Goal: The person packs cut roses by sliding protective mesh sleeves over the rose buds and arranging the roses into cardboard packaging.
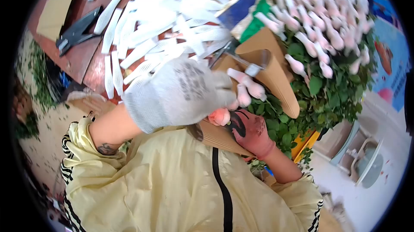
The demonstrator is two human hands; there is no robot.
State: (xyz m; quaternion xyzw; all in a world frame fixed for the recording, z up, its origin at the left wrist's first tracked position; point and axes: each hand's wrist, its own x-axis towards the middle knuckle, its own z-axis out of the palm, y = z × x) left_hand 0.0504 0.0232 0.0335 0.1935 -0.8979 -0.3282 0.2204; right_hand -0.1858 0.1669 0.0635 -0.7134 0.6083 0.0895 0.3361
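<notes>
My left hand (185, 91), in a grey-white knit glove, reaches across in front of my chest with its back to the camera. Its fingers are bent together beside a few pink rosebuds (254, 89) in white mesh sleeves; what they grip is hidden. A peach-pink rose (220, 116) without a sleeve shows just below these fingers. My right hand (252, 132), gloved in red and black, is closed at this rose, apparently round its stem. Corrugated cardboard (224, 139) lies under the hands against my jacket, and another folded brown piece (271, 72) stands behind the buds.
Loose white mesh sleeves (151, 29) cover much of the reddish table (97, 68). A black stapler-like tool (79, 31) lies at its left. Many sleeved roses (323, 25) with leafy stems stand at the right. A white plastic stool-like object (366, 160) is lower right.
</notes>
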